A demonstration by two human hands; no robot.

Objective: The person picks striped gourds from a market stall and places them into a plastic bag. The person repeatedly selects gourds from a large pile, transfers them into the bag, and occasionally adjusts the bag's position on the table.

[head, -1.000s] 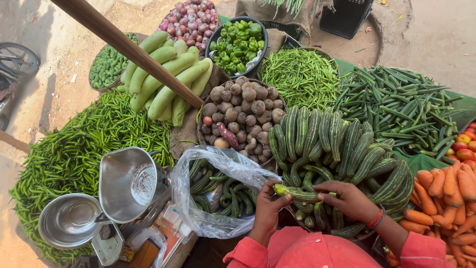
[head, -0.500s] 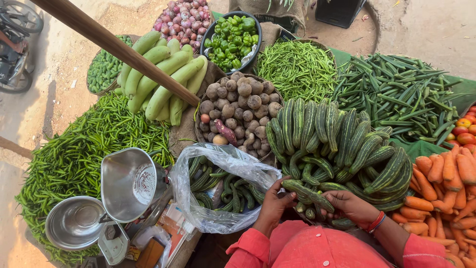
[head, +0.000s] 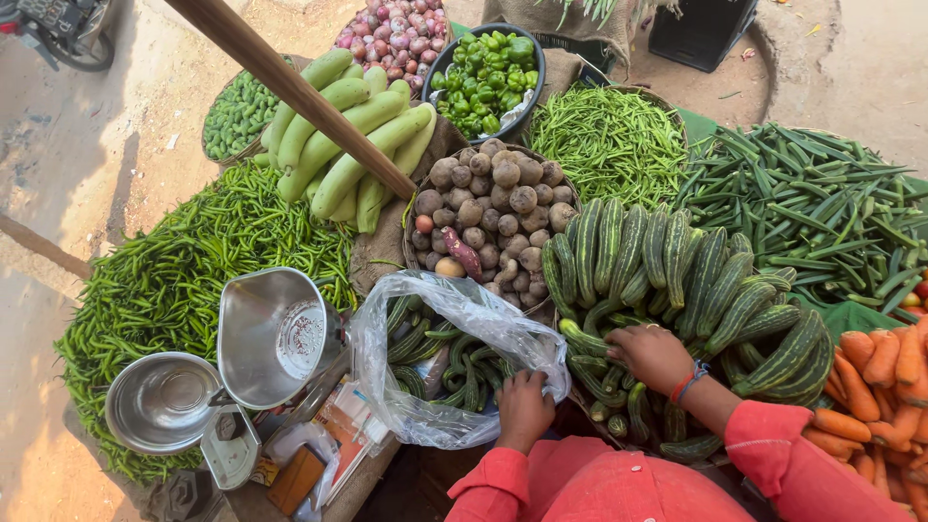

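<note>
Light: bright daylight — soft, short shadows.
Glare: sheen on steel scale pans (head: 275,333) and clear plastic bag (head: 464,319).
Focus: sharp centre — slight wide-angle bending at edges.

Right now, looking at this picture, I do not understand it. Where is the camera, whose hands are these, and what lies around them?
The camera sits on a person's head and looks down, so both hands are that person's own. There is no machine. The left hand holds the edge of a clear plastic bag with curved green vegetables inside. The right hand rests on a pile of striped cucumbers. Around them lie green chillies, brown round tubers, carrots and metal scale pans.
</note>
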